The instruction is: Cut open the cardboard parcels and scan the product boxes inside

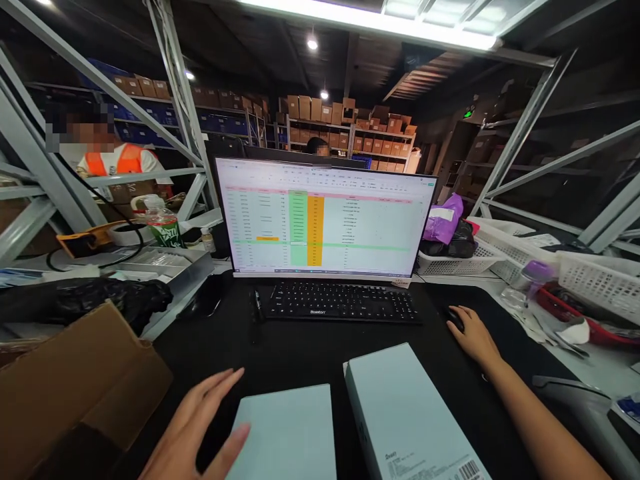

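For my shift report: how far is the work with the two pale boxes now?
Done: the left box and right box lie on the desk; the monitor shows a spreadsheet. In hand: left hand touches the left box, right hand rests on the mouse. Left: both boxes, closed.

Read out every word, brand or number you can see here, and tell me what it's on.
"Bosston", as best it reads: on the keyboard.
Monitor spreadsheet: too small to read.
Right pale box, print and barcode: too small to read.
Bottle, green label: blurred.
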